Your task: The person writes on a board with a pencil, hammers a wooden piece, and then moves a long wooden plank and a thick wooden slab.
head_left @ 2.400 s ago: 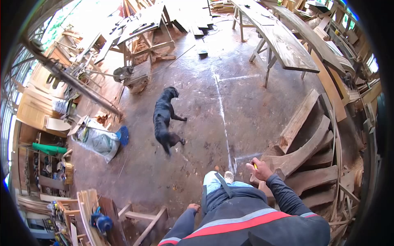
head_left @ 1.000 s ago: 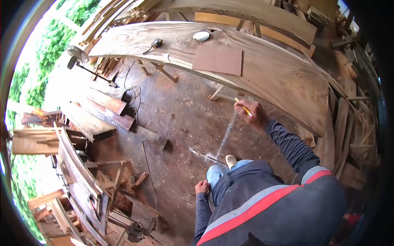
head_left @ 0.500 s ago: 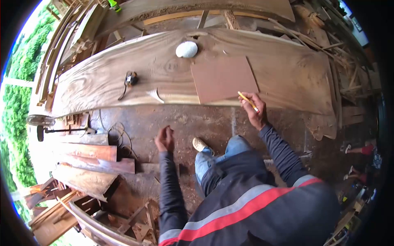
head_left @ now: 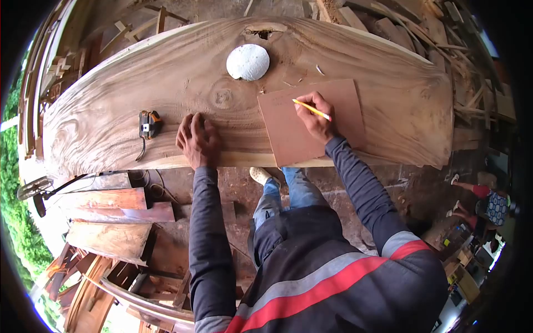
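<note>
Pencil: the pencil [head_left: 312, 109] slants across the sheet [head_left: 286, 133], its eraser end near and to the right, its point far and to the left; whether the point touches is too fine to tell.
Right hand: the right hand [head_left: 315, 123] pinches the pencil between thumb and fingers, over the upper middle of the sheet, and is much the nearer hand to it.
Marks: faint ones [head_left: 280, 102] lie just left of the pencil's point (too small to read).
Sheet: flat on the slab [head_left: 402, 111], its near edge close to the slab's near edge.
Left hand: the left hand [head_left: 198, 140] rests palm down on the slab, fingers loosely bent, gripping nothing visible, between the tape [head_left: 149, 125] and the sheet.
Disc: the white disc [head_left: 248, 61] lies beyond the sheet's far left corner, apart from both hands.
</note>
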`<state>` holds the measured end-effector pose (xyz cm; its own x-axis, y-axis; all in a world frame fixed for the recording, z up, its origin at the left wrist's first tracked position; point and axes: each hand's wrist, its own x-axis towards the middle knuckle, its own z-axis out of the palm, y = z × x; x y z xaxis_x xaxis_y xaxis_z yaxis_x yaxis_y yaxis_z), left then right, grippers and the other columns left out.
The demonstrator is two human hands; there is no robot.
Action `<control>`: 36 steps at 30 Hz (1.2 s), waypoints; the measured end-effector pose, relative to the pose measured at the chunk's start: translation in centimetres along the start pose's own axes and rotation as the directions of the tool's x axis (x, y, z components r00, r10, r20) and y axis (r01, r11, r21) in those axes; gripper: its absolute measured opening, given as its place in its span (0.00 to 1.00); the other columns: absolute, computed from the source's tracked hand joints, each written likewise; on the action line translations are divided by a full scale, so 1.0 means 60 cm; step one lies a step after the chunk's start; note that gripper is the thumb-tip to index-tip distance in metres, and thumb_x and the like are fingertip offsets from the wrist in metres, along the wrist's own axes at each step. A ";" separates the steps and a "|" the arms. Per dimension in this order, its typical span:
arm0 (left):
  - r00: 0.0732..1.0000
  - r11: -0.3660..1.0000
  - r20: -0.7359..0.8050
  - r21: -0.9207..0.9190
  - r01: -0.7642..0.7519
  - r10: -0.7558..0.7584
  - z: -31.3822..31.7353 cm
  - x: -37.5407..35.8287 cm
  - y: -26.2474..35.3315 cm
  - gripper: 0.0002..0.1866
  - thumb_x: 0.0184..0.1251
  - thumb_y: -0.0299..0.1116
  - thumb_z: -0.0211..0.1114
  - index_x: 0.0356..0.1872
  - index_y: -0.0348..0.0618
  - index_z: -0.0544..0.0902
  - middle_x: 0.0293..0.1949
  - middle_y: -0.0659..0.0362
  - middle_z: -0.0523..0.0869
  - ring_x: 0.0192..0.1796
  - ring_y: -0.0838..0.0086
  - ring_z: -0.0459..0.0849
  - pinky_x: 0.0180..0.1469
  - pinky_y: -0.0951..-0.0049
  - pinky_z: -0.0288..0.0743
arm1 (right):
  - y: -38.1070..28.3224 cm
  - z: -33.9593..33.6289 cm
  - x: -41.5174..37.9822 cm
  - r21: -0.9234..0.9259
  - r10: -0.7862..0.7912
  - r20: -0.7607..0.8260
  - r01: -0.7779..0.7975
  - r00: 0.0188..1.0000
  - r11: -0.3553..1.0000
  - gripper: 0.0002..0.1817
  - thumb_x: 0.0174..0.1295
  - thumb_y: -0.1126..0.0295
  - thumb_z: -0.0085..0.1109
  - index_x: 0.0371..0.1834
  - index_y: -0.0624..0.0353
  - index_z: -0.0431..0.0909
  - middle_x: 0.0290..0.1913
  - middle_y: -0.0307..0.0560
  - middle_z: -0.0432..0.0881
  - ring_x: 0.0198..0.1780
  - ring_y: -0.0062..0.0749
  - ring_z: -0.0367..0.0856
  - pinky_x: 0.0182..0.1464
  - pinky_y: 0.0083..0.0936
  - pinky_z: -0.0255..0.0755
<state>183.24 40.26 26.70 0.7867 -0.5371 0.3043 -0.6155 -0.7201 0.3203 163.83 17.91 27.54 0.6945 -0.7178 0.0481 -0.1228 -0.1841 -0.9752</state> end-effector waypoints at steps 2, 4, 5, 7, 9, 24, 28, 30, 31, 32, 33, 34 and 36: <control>1.000 1.000 0.008 0.008 -0.009 0.009 -0.003 0.001 -0.001 0.18 0.63 0.39 0.59 0.53 0.48 0.78 0.57 0.55 0.76 0.62 0.59 0.70 0.65 0.57 0.57 | -0.003 0.002 -0.002 0.004 0.002 0.027 -0.002 1.000 1.000 0.05 0.61 0.74 0.58 0.37 0.64 0.77 0.30 0.40 0.82 0.33 0.17 0.79 0.36 0.18 0.75; 1.000 1.000 0.001 0.015 -0.016 0.015 -0.005 0.006 0.001 0.17 0.62 0.36 0.60 0.52 0.48 0.79 0.57 0.55 0.76 0.61 0.59 0.71 0.64 0.58 0.58 | -0.012 0.001 0.004 -0.044 -0.002 0.037 0.004 0.999 0.999 0.05 0.60 0.75 0.61 0.36 0.64 0.78 0.31 0.42 0.83 0.32 0.18 0.80 0.35 0.18 0.76; 1.000 1.000 0.013 0.019 -0.014 0.013 -0.005 0.006 0.001 0.17 0.62 0.36 0.60 0.52 0.48 0.79 0.57 0.55 0.76 0.61 0.59 0.71 0.64 0.58 0.58 | -0.012 0.003 0.005 -0.042 0.010 0.039 -0.009 0.999 0.999 0.05 0.60 0.75 0.61 0.36 0.64 0.78 0.31 0.42 0.83 0.32 0.18 0.80 0.35 0.18 0.76; 1.000 1.000 0.004 0.010 -0.014 0.014 -0.008 0.003 0.001 0.17 0.62 0.36 0.60 0.52 0.48 0.79 0.57 0.55 0.76 0.61 0.59 0.71 0.64 0.58 0.58 | -0.014 0.006 0.003 -0.083 0.003 -0.006 -0.004 1.000 0.997 0.05 0.59 0.75 0.61 0.36 0.65 0.79 0.31 0.45 0.83 0.31 0.20 0.81 0.34 0.19 0.76; 1.000 1.000 0.015 0.007 0.004 -0.004 -0.009 0.004 0.001 0.17 0.62 0.36 0.60 0.52 0.48 0.79 0.57 0.55 0.76 0.61 0.60 0.71 0.64 0.58 0.58 | -0.009 0.009 0.002 -0.084 0.024 -0.007 -0.024 1.000 0.996 0.05 0.60 0.75 0.61 0.36 0.65 0.79 0.31 0.46 0.84 0.31 0.20 0.81 0.34 0.19 0.76; 1.000 1.000 0.021 -0.003 0.019 -0.019 -0.010 0.007 0.004 0.16 0.63 0.34 0.60 0.52 0.49 0.80 0.57 0.56 0.77 0.61 0.60 0.71 0.64 0.60 0.58 | -0.003 0.000 -0.006 0.048 0.086 -0.007 -0.086 0.996 0.995 0.04 0.63 0.77 0.58 0.39 0.64 0.77 0.34 0.42 0.82 0.34 0.17 0.78 0.36 0.17 0.75; 0.999 1.000 0.026 -0.009 0.024 -0.024 -0.008 0.004 0.002 0.17 0.61 0.34 0.60 0.53 0.47 0.79 0.58 0.55 0.76 0.61 0.60 0.72 0.65 0.59 0.57 | 0.001 -0.001 -0.008 0.077 0.133 0.016 -0.134 0.991 0.988 0.04 0.63 0.77 0.57 0.39 0.64 0.75 0.33 0.41 0.81 0.35 0.16 0.78 0.37 0.17 0.75; 0.999 1.000 0.026 -0.007 0.026 -0.026 -0.008 0.005 0.002 0.17 0.61 0.34 0.60 0.53 0.47 0.79 0.58 0.55 0.76 0.61 0.60 0.72 0.65 0.59 0.57 | 0.002 0.001 -0.008 0.064 0.122 0.009 -0.122 0.992 0.990 0.04 0.63 0.77 0.57 0.39 0.64 0.75 0.33 0.41 0.81 0.35 0.17 0.78 0.37 0.17 0.75; 0.999 1.000 0.030 -0.005 0.029 -0.029 -0.009 0.005 0.002 0.17 0.61 0.34 0.60 0.53 0.47 0.79 0.58 0.55 0.76 0.61 0.60 0.72 0.65 0.59 0.57 | 0.003 0.001 -0.007 0.050 0.115 0.003 -0.115 0.993 0.992 0.04 0.62 0.77 0.57 0.39 0.64 0.74 0.33 0.42 0.81 0.35 0.17 0.78 0.37 0.18 0.75; 0.999 1.000 0.027 -0.006 0.028 -0.028 -0.009 0.005 0.002 0.17 0.61 0.34 0.60 0.53 0.47 0.79 0.58 0.55 0.76 0.61 0.60 0.72 0.65 0.59 0.57 | 0.004 0.000 -0.007 0.050 0.112 0.002 -0.112 0.994 0.992 0.04 0.62 0.77 0.57 0.39 0.64 0.74 0.33 0.42 0.81 0.35 0.17 0.78 0.37 0.18 0.75; 0.999 1.000 0.025 -0.011 0.025 -0.025 -0.008 0.005 0.002 0.17 0.61 0.34 0.60 0.53 0.47 0.79 0.58 0.55 0.76 0.61 0.60 0.72 0.64 0.58 0.58 | 0.006 0.000 -0.006 0.073 0.086 0.016 -0.087 0.996 0.994 0.04 0.62 0.77 0.57 0.38 0.64 0.74 0.33 0.43 0.81 0.35 0.18 0.78 0.38 0.18 0.75; 0.999 1.000 0.023 -0.015 0.022 -0.021 -0.008 0.006 0.002 0.17 0.62 0.34 0.60 0.53 0.47 0.79 0.58 0.55 0.76 0.61 0.60 0.72 0.64 0.58 0.58 | 0.006 0.000 -0.006 0.096 0.061 0.029 -0.064 0.998 0.993 0.04 0.61 0.77 0.58 0.37 0.64 0.74 0.33 0.43 0.81 0.35 0.18 0.79 0.38 0.19 0.76; 0.999 1.000 0.025 -0.022 0.021 -0.021 -0.009 0.005 0.002 0.17 0.62 0.34 0.60 0.53 0.47 0.79 0.57 0.54 0.76 0.61 0.60 0.72 0.64 0.58 0.58 | 0.007 0.003 -0.007 0.126 0.085 0.011 -0.086 0.996 0.988 0.04 0.60 0.77 0.58 0.37 0.64 0.74 0.34 0.44 0.81 0.35 0.19 0.79 0.38 0.19 0.76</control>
<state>183.40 40.23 27.31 0.8002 -0.5329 0.2750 -0.5996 -0.7213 0.3467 163.63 18.24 27.09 0.6894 -0.7234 -0.0376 -0.0918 -0.0358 -0.9951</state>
